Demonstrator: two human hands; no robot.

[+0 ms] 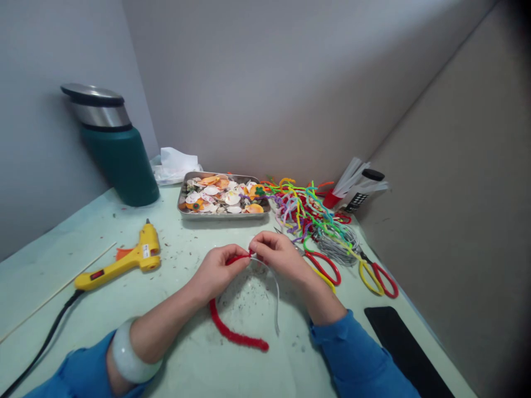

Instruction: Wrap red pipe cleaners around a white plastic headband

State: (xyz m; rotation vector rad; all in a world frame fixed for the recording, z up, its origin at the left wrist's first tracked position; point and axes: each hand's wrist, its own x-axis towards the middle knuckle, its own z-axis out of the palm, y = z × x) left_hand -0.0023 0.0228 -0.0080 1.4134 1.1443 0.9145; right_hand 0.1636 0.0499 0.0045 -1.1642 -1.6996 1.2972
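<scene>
My left hand (219, 271) pinches a red pipe cleaner (238, 336), whose free end curves down below the hand toward the table. Close against it, my right hand (277, 253) is closed at the fingertips where the red fuzz meets a thin grey-white wire (277, 298). That wire arcs down to the right from between both hands. A small red tip shows between the fingertips. Exactly which strand each finger grips is partly hidden.
A yellow glue gun (120, 265) and a thin stick (62, 288) lie left, before a green bottle (120, 160). Behind my hands sit a metal tray (224, 216) of shells and a pile of coloured pipe cleaners (307, 204). Scissors (326, 268), more scissors (379, 278) and a black strip (402, 345) lie right.
</scene>
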